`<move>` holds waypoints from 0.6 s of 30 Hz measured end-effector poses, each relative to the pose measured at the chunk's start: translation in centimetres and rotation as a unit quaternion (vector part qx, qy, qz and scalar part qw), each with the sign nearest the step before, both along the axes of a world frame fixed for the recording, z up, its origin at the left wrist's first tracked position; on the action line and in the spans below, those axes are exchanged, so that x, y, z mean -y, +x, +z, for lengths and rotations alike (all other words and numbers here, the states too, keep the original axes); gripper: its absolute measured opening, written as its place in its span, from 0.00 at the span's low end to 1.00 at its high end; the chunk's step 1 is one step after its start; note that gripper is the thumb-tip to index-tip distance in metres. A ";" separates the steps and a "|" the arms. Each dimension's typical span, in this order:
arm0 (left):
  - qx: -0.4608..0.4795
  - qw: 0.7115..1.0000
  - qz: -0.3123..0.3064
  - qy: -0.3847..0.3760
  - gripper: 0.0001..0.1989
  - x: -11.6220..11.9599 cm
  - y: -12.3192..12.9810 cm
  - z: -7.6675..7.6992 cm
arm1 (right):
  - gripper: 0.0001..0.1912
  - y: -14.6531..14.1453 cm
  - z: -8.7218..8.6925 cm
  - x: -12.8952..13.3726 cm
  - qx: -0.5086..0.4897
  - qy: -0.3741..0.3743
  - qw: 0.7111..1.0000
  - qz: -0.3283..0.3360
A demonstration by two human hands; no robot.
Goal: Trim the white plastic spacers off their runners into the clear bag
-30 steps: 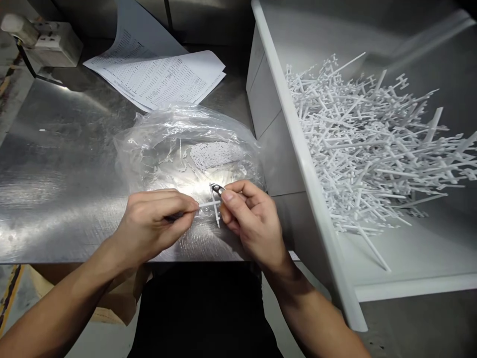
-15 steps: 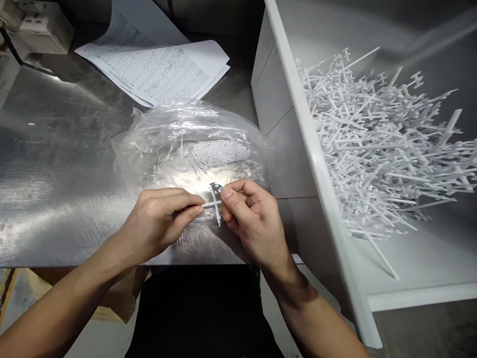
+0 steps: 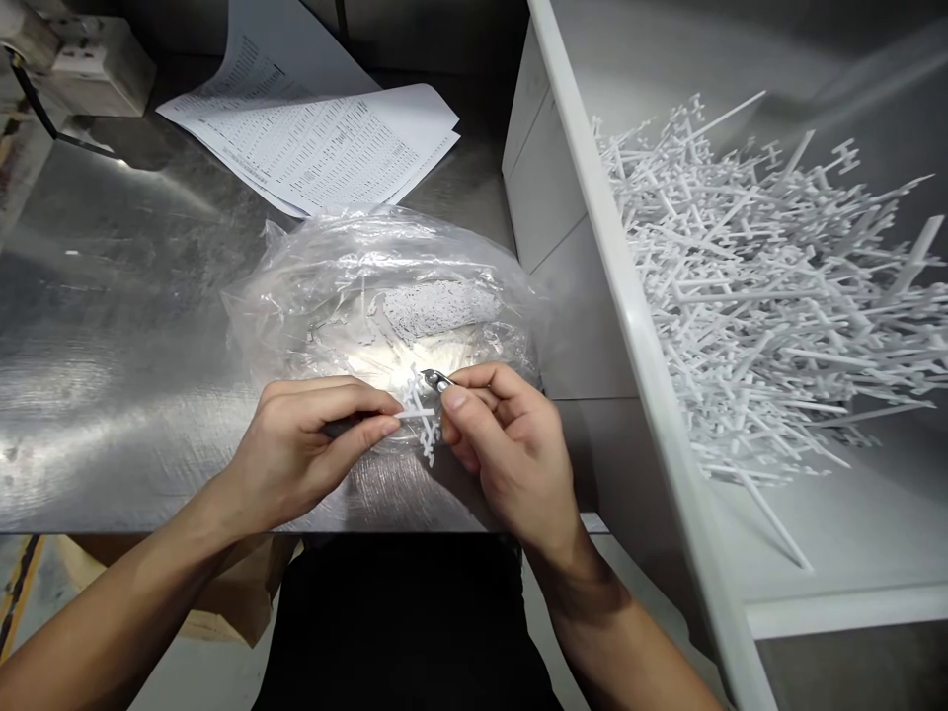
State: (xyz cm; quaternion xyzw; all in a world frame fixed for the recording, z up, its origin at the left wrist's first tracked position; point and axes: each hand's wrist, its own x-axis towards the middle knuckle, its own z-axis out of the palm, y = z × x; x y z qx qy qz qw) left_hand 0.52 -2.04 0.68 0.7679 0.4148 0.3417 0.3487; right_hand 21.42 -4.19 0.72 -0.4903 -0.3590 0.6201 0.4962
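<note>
My left hand (image 3: pixel 307 444) pinches one stem of a white plastic sprue (image 3: pixel 428 429) between thumb and fingertips. The sprue is a thin cross-shaped piece with small knobbed side branches, held out over the front of a clear plastic bag (image 3: pixel 333 257). My right hand (image 3: pixel 511 454) is closed round a small pair of metal nippers (image 3: pixel 438 380); their pointed jaws stick out to the left beside the sprue's upper arm, and the handles are hidden in my palm. Small whitish bits (image 3: pixel 440 306) lie in the bag.
To the right, a high-walled white bin (image 3: pixel 629 316) holds a heap of white sprues (image 3: pixel 755 306). Printed sheets (image 3: pixel 318 138) lie behind the bag on the metal table (image 3: pixel 111 395). A white block-shaped box (image 3: pixel 104 69) stands back left. A cardboard box (image 3: pixel 237 597) is below the table.
The sprue has turned in my left fingers, and more of its side branches show. The nippers' tip now points left and sits a little to the right of the sprue's arm.
</note>
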 end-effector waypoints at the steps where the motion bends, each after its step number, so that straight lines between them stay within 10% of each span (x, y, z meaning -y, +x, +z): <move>1: 0.001 1.000 -0.002 0.002 0.04 0.0 0.0 0.0 | 0.10 0.0 0.0 0.0 -0.003 0.000 1.000 0.003; 18: 0.014 1.000 -0.023 0.006 0.10 0.1 -0.2 0.0 | 0.12 0.1 -0.3 0.7 0.029 -0.002 0.999 0.019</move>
